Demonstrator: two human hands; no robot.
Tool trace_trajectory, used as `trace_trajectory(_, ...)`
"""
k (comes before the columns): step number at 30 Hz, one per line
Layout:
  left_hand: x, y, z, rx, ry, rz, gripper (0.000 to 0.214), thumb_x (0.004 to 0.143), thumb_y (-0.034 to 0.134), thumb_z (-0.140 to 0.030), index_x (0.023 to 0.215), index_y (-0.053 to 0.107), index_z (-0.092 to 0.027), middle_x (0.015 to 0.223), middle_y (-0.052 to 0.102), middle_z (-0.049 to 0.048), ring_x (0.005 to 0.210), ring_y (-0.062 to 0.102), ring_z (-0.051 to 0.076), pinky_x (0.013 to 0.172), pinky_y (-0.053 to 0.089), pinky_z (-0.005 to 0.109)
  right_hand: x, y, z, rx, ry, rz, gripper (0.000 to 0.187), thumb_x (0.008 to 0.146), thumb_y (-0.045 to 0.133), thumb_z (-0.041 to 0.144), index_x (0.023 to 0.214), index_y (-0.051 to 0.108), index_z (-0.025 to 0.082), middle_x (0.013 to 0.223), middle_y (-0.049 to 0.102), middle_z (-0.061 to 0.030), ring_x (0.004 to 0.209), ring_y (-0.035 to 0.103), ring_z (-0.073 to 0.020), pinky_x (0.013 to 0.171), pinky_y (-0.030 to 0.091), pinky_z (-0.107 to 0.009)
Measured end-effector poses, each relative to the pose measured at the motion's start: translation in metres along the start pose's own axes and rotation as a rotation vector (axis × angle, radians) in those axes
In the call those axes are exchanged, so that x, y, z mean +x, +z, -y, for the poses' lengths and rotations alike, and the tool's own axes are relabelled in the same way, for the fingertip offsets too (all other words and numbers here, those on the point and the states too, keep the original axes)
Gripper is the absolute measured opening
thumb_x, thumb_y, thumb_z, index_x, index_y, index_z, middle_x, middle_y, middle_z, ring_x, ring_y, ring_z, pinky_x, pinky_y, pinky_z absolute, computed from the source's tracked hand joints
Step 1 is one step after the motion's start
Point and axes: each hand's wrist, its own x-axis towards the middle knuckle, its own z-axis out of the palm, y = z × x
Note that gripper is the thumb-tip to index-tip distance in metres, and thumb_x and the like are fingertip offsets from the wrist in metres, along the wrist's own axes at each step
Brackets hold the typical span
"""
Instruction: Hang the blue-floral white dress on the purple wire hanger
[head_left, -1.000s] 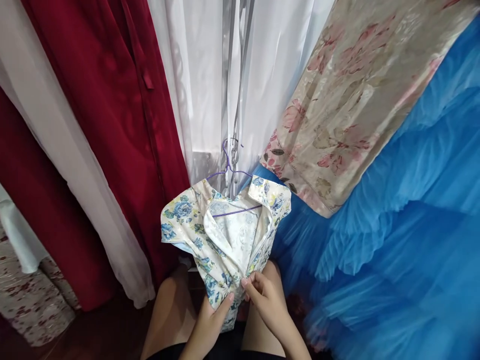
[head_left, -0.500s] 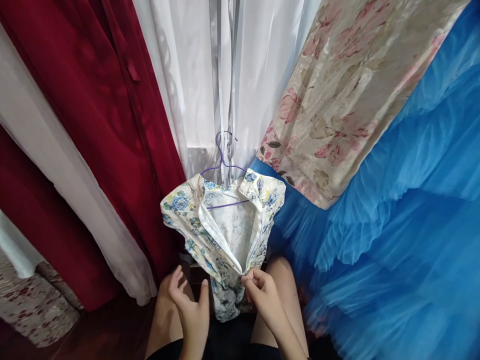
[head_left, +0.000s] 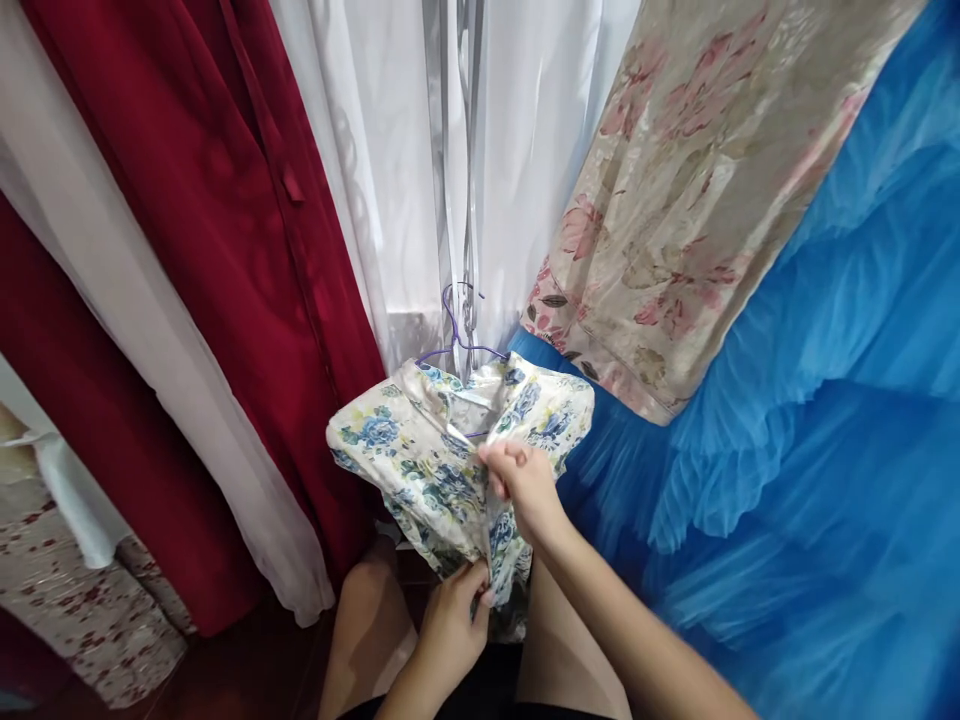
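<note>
A cream dress [head_left: 420,470] with blue flowers hangs on a purple wire hanger [head_left: 454,335] in front of me, its zipper opening facing me. My right hand [head_left: 521,480] is closed in a pinch at the top of the fastened part of the zipper, just below the neckline. The zipper pull itself is hidden by the fingers. Lower down, my left hand [head_left: 457,610] grips the dress fabric beside the zipper line. A short V of the opening stays spread above the right hand, with the hanger's bar showing inside it.
White drapes [head_left: 397,150] with grey ribbons [head_left: 461,180] hang behind the hanger. Dark red fabric [head_left: 225,250] is at the left. A beige floral garment [head_left: 660,230] and blue ruffled tulle [head_left: 810,440] hang close on the right. My bare knees [head_left: 375,600] flank the dress.
My right hand has moved up along the zipper, and the wide V opening has closed to a short gap. My left hand, open before, has come in and taken hold of the dress.
</note>
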Motion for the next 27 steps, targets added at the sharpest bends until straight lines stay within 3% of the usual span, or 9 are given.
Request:
trace_trajectory(4, -0.003, -0.016, 0.001, 0.224, -0.012, 0.134, 0.026, 0.082, 0.048, -0.007, 0.093, 0.066, -0.021, 0.093, 0.069, 0.0074, 0.085, 0.066, 0.025, 0.073, 0.045, 0.032, 0.053, 0.026, 0.047, 0.303, 0.068, -0.078, 0.025, 0.074, 0.07, 0.035, 0.06, 0.059, 0.017, 0.041, 0.034, 0.0092, 0.041, 0.024, -0.0059, 0.042, 0.018, -0.024)
trace_trajectory(8, 0.011, -0.036, 0.003, 0.183, 0.038, 0.156, 0.023, 0.086, 0.051, -0.01, 0.098, 0.068, -0.02, 0.098, 0.071, 0.0084, 0.09, 0.066, 0.025, 0.081, 0.048, 0.034, 0.058, 0.035, 0.051, 0.293, 0.025, -0.021, 0.024, 0.075, 0.07, 0.038, 0.07, 0.063, 0.015, 0.042, 0.038, 0.0095, 0.039, 0.027, -0.0057, 0.042, 0.018, -0.023)
trace_trajectory(11, 0.04, -0.074, -0.012, -0.049, 0.103, -0.026, 0.02, 0.093, 0.056, -0.025, 0.11, 0.067, -0.022, 0.095, 0.072, 0.0056, 0.085, 0.066, 0.021, 0.08, 0.05, 0.032, 0.044, 0.031, 0.036, 0.183, -0.085, -0.005, 0.025, 0.078, 0.071, 0.038, 0.068, 0.059, 0.018, 0.04, 0.044, 0.0079, 0.039, 0.031, -0.0065, 0.043, 0.021, -0.023)
trace_trajectory(14, 0.079, -0.125, -0.044, -0.172, 0.185, -0.423, 0.038, 0.097, 0.055, -0.034, 0.133, 0.058, -0.023, 0.09, 0.069, 0.0027, 0.08, 0.064, 0.017, 0.075, 0.051, 0.029, 0.035, 0.025, 0.027, 0.106, -0.159, -0.029, 0.025, 0.081, 0.068, 0.037, 0.067, 0.057, 0.019, 0.04, 0.045, 0.008, 0.038, 0.031, -0.0068, 0.044, 0.022, -0.023)
trace_trajectory(15, 0.092, -0.141, -0.055, -0.157, 0.254, -0.492, 0.04, 0.098, 0.054, -0.034, 0.137, 0.056, -0.024, 0.092, 0.069, 0.0026, 0.08, 0.064, 0.017, 0.076, 0.051, 0.028, 0.033, 0.023, 0.028, 0.097, -0.176, -0.03, 0.025, 0.081, 0.068, 0.037, 0.067, 0.056, 0.019, 0.041, 0.044, 0.0082, 0.039, 0.03, -0.0069, 0.044, 0.022, -0.023)
trace_trajectory(18, 0.12, -0.175, -0.083, -0.025, 0.444, -0.503, 0.026, 0.1, 0.052, -0.033, 0.117, 0.069, -0.022, 0.099, 0.07, 0.005, 0.088, 0.065, 0.018, 0.079, 0.051, 0.03, 0.031, 0.019, 0.031, 0.068, -0.205, 0.006, 0.028, 0.082, 0.069, 0.04, 0.069, 0.054, 0.02, 0.042, 0.04, 0.0092, 0.041, 0.028, -0.0067, 0.044, 0.02, -0.023)
trace_trajectory(21, 0.13, -0.183, -0.095, 0.085, 0.545, -0.531, 0.021, 0.1, 0.051, -0.028, 0.096, 0.069, -0.019, 0.095, 0.07, 0.0053, 0.089, 0.065, 0.018, 0.082, 0.05, 0.03, 0.034, 0.016, 0.029, 0.03, -0.195, 0.05, 0.038, 0.079, 0.072, 0.05, 0.068, 0.051, 0.021, 0.044, 0.034, 0.0111, 0.042, 0.021, -0.0053, 0.044, 0.015, -0.022)
trace_trajectory(27, 0.128, -0.168, -0.08, 0.062, 0.546, -0.668, 0.014, 0.098, 0.054, -0.024, 0.092, 0.065, -0.018, 0.09, 0.068, 0.0044, 0.09, 0.064, 0.019, 0.086, 0.048, 0.032, 0.053, 0.019, 0.008, -0.028, -0.128, 0.121, 0.043, 0.074, 0.072, 0.054, 0.063, 0.045, 0.022, 0.045, 0.029, 0.0119, 0.043, 0.018, -0.0049, 0.045, 0.014, -0.023)
